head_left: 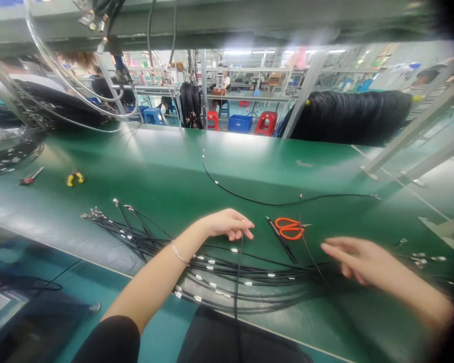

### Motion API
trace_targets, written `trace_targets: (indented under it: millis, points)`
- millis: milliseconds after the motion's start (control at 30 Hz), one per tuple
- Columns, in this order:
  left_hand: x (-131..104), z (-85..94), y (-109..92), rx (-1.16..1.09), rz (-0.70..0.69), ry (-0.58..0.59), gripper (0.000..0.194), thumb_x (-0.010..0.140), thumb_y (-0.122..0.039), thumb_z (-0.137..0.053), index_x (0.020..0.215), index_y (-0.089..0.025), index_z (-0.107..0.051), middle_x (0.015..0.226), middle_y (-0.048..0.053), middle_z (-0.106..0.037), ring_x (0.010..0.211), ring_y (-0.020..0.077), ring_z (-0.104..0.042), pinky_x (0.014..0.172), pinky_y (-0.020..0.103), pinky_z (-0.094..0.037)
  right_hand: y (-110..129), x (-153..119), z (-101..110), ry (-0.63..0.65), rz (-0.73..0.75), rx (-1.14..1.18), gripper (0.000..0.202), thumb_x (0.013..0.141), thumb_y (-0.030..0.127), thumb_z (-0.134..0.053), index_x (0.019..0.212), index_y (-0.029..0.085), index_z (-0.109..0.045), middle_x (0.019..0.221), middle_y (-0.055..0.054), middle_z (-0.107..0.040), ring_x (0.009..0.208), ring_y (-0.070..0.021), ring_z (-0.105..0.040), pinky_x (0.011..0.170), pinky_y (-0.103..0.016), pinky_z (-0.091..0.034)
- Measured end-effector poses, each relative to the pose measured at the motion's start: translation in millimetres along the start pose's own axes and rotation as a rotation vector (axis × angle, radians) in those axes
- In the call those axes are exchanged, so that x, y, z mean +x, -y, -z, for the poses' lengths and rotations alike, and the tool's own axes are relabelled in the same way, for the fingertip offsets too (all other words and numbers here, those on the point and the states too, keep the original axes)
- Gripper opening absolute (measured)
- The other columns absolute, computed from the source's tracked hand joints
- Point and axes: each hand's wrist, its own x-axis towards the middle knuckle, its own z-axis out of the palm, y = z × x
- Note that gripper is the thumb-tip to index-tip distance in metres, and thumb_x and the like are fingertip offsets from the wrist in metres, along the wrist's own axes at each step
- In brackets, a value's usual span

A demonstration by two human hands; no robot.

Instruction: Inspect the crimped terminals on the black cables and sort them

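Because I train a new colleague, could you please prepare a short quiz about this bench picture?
1. What is the left hand holding?
2. True or false: the orange-handled scissors lie left of the yellow-handled tool.
3. What lies beside the scissors? A) a red stool; B) a black pen-like tool; C) a blue crate.

Key: 1. A black cable. 2. False. 3. B.

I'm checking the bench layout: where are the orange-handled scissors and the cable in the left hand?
Orange-handled scissors [292, 228], head view: on the handles.
Cable [237, 287] in the left hand [230, 224], head view: on its strand below the hand.
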Motion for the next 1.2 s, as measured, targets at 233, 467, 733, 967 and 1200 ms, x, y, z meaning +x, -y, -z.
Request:
trace_targets:
  millis: [233,467,733,967,1200]
  points:
    - [-3.3,-5.0,6.3,0.048,0.043,0.066,0.064,0.059,-0.033,-0.088,0.112,-0.006,-0.065,0.086,0.014,-0.072,0.058,0.0149,-0.066,0.055,0.029,-0.057,43.4,73.7,-30.2,0.001,0.082,0.037,0.043,0.067,0.055,-0.07,0.08,0.014,-0.073,0.075,-0.01,-0.073,0.071,-0.0235,-0.066,0.063,-0.03,-0.048]
    - [-5.0,-20.4,5.2,-0.005,-0.051,-0.049,0.041,0.064,-0.034,-0.085,0.09,-0.006,-0.07,0.078,0.01,-0.071,0.058,0.0115,-0.065,0.057,0.024,-0.057,49.5,49.6,-48.9,0.206,0.198,0.299,0.049,0.079,0.059,-0.06,0.096,0.013,-0.063,0.07,-0.007,-0.068,0.046,-0.01,-0.05,0.046,-0.023,-0.041]
    - [-9.5,-32.2,2.9,0.068,-0.182,-0.012,0.036,0.072,-0.039,-0.079,0.092,-0.009,-0.073,0.081,0.01,-0.072,0.06,0.0094,-0.062,0.046,0.015,-0.048,92.3,6.3,-72.0,0.184,0.288,0.655,0.041,0.083,0.056,-0.063,0.091,0.015,-0.061,0.061,0.001,-0.059,0.035,-0.0037,-0.041,0.034,-0.017,-0.027]
    - [-13.3,-51.8,3.3,-0.019,-0.196,-0.01,0.03,0.065,-0.032,-0.084,0.068,-0.009,-0.066,0.066,0.006,-0.068,0.05,0.011,-0.062,0.048,0.021,-0.054,104.6,-5.0,-75.5,0.037,0.253,0.78,0.045,0.081,0.058,-0.065,0.077,0.013,-0.066,0.053,0.001,-0.057,0.031,-0.0014,-0.036,0.033,-0.016,-0.023]
    - [-21.7,-63.0,-0.6,0.079,-0.178,-0.058,0.03,0.063,-0.029,-0.086,0.062,-0.01,-0.063,0.057,0.004,-0.065,0.048,0.0094,-0.06,0.05,0.019,-0.051,104.2,0.6,-77.2,0.091,0.261,0.845,0.04,0.078,0.052,-0.071,0.066,0.014,-0.064,0.047,0.001,-0.056,0.028,-0.0023,-0.033,0.029,-0.017,-0.02]
